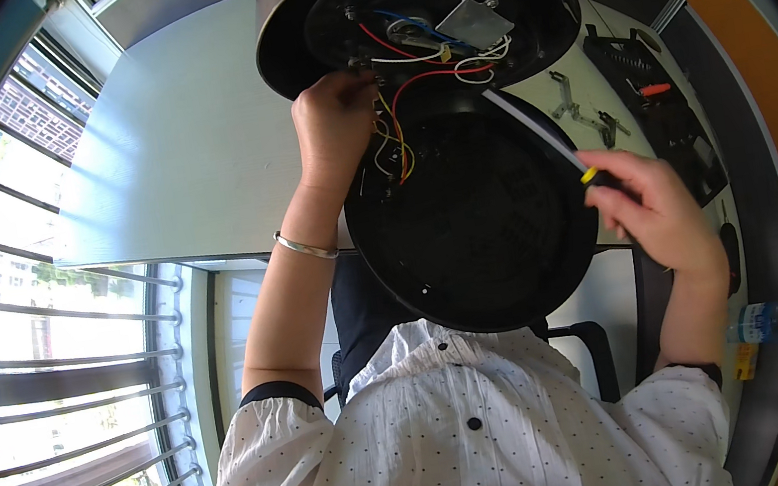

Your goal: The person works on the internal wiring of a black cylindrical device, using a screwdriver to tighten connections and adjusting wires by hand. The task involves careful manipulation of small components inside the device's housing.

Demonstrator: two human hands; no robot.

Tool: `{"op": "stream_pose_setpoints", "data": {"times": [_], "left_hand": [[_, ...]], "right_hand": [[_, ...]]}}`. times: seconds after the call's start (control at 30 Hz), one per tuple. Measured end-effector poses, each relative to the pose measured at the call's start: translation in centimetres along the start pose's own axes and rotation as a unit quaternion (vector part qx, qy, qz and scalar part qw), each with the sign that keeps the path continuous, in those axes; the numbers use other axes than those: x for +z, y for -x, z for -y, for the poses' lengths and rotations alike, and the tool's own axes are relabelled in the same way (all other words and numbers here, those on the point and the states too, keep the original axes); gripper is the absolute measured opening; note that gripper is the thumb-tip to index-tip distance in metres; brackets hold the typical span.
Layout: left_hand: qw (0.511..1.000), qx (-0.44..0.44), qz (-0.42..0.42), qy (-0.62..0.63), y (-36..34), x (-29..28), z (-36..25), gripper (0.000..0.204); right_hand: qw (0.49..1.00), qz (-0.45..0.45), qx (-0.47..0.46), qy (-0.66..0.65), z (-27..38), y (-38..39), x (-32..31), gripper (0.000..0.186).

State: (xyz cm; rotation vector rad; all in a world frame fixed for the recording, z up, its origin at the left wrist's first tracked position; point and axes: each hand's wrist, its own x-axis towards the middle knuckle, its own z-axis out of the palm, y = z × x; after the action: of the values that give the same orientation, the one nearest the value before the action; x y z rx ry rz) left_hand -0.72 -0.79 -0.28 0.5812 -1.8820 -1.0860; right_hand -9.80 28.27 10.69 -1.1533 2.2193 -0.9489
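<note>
1. At the top centre of the frame a round black appliance [295,16] lies tipped over on a white table [183,143], its open underside facing me.
2. Inside the underside I see red, blue, white and yellow wires [422,62] and a small grey square part [474,24].
3. Below it, filling the middle of the frame, the round black base cover [479,240] hangs open toward my lap, joined to the body by the yellow and red wires.
4. My left hand [331,126], upper centre, has its fingers curled together at the lower left rim of the open underside, where the wires begin; what they pinch is hidden.
5. A thin silver bracelet [305,246] circles my left wrist.
6. My right hand [655,203], at centre right, is closed around the handle of a screwdriver [534,136]; its pale shaft slants up and left toward the wiring.
7. At the upper right of the table lie metal brackets [580,109] and a black tool case [661,112].
8. At the lower right edge a clear plastic water bottle [771,322] lies on its side.
9. Barred windows [52,344] fill the left of the frame.
</note>
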Motion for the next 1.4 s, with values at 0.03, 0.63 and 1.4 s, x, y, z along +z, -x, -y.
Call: {"op": "stream_pose_setpoints", "data": {"times": [0.03, 0.63, 1.4], "left_hand": [[1.000, -0.015, 0.006, 0.007, 0.1, -0.1, -0.4, 0.013], [0.999, 0.010, 0.031, 0.042, 0.1, -0.2, -0.2, 0.016], [0.995, -0.070, 0.053, 0.046, 2.6, -1.9, -2.9, 0.019]], "right_hand": [[0.999, -0.035, -0.020, 0.035, -0.6, 0.1, -0.5, 0.031], [0.972, -0.069, 0.013, 0.226, -8.4, -1.5, -2.2, 0.034], [0.920, -0.216, -0.091, 0.314, -8.0, -3.0, -0.2, 0.028]]}}
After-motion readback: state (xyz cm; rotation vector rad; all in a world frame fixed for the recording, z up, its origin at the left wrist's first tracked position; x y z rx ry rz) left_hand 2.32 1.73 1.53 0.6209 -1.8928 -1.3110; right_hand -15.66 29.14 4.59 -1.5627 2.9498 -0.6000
